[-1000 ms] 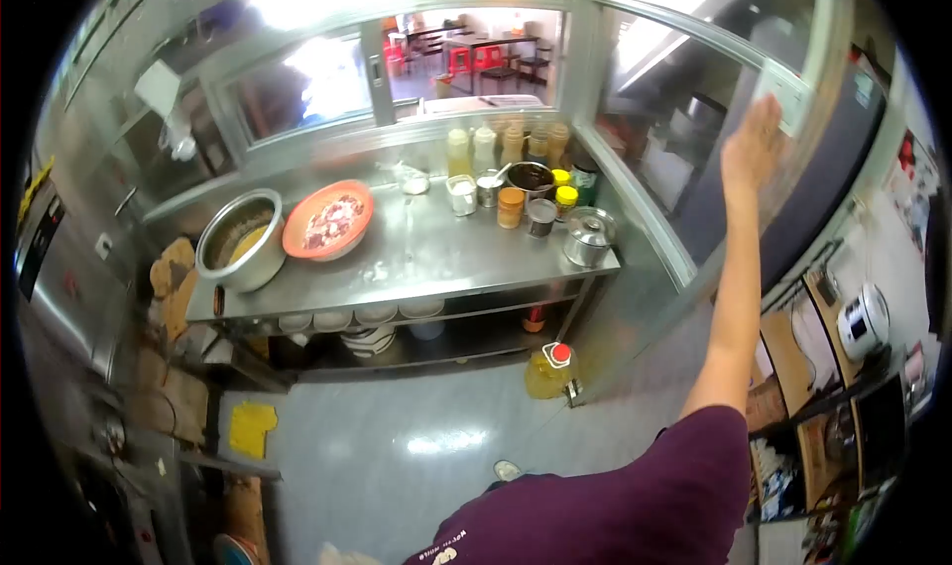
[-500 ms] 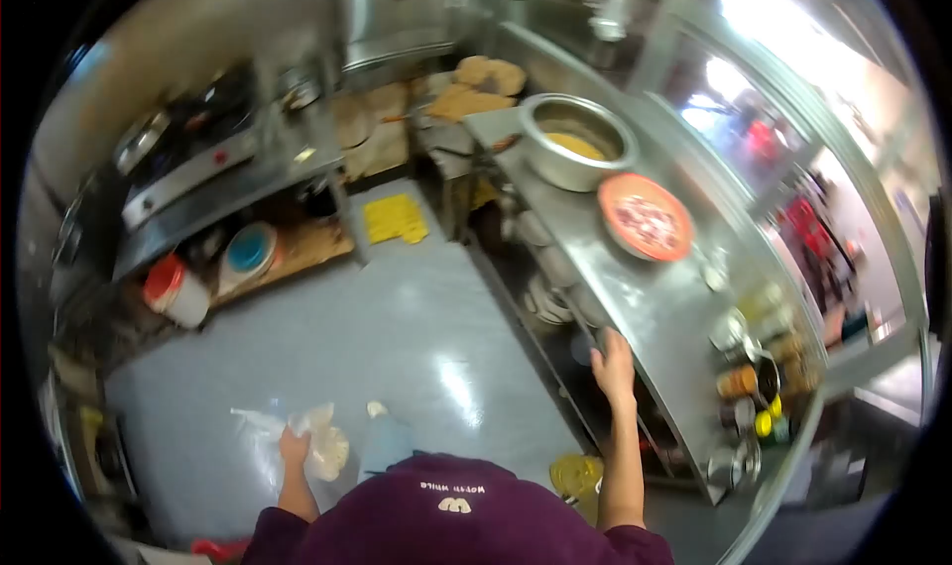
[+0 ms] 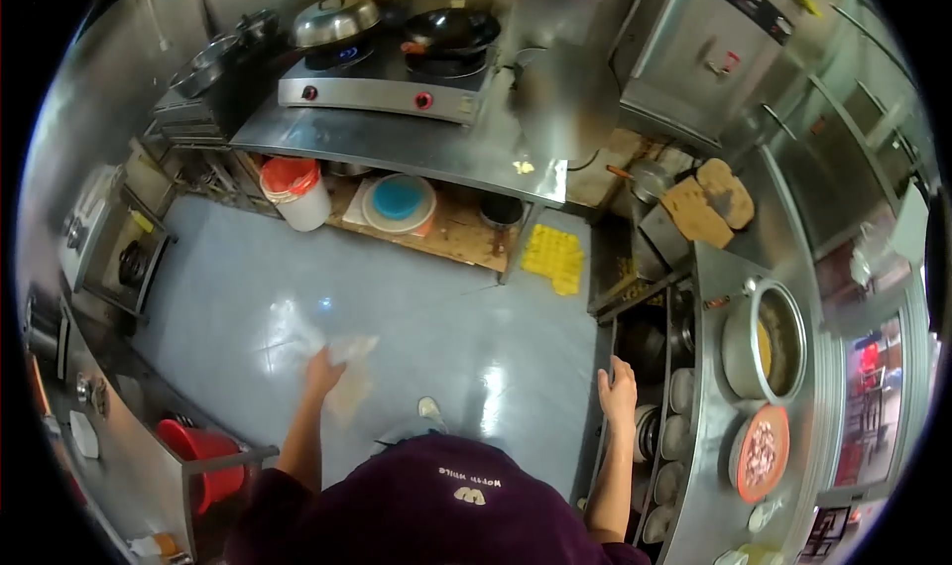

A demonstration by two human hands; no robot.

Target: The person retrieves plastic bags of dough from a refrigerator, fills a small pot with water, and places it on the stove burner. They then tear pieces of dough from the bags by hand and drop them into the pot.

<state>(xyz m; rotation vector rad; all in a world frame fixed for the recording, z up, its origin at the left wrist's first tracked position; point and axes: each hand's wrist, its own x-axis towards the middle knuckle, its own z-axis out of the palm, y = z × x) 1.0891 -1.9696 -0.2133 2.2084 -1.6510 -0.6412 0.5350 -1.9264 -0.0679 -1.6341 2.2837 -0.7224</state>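
Beside the long steel counter (image 3: 706, 392), our empty right hand (image 3: 617, 392) hangs half-open; our left hand (image 3: 323, 373) clutches a blurred translucent bag (image 3: 354, 372).

Open floor (image 3: 397, 268) ahead to stove counter (image 3: 397, 151) — steel table (image 3: 710, 406) bars right, red bucket (image 3: 210, 471) near left.

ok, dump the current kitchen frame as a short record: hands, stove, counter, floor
left_hand: holds clear plastic bag, blurred
right_hand: nothing seen in it, beside counter
stove: domed lid left, blue flame below; wok right
counter_items: metal pot, orange-rimmed bowl of raw meat
floor: yellow mat near stove's right end
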